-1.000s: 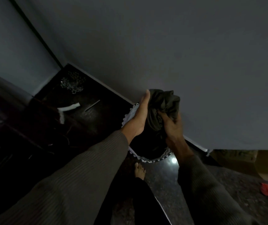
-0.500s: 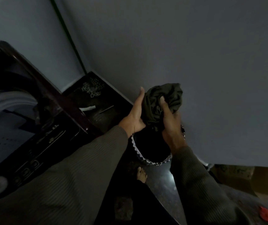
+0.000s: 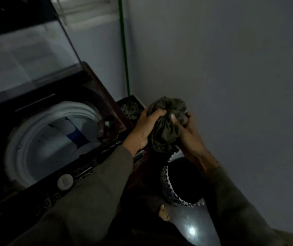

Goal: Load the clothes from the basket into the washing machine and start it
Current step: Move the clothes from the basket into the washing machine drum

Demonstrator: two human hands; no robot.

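A bunched dark olive garment is held between both hands, above the basket and just right of the washing machine's corner. My left hand grips its left side, my right hand its right. The basket stands on the floor below, with a zigzag-patterned rim and a dark inside. The top-loading washing machine fills the left; its lid is raised and its pale drum is open, with white and blue cloth inside. A round knob sits on its front panel.
A grey wall runs close on the right. A green pole stands in the corner above a small heap of chain-like stuff. My bare foot rests on the glossy dark floor beside the basket.
Both hands have lifted the garment higher out of the basket and carried it left. The view has swung left, bringing the open washing machine drum fully into sight.
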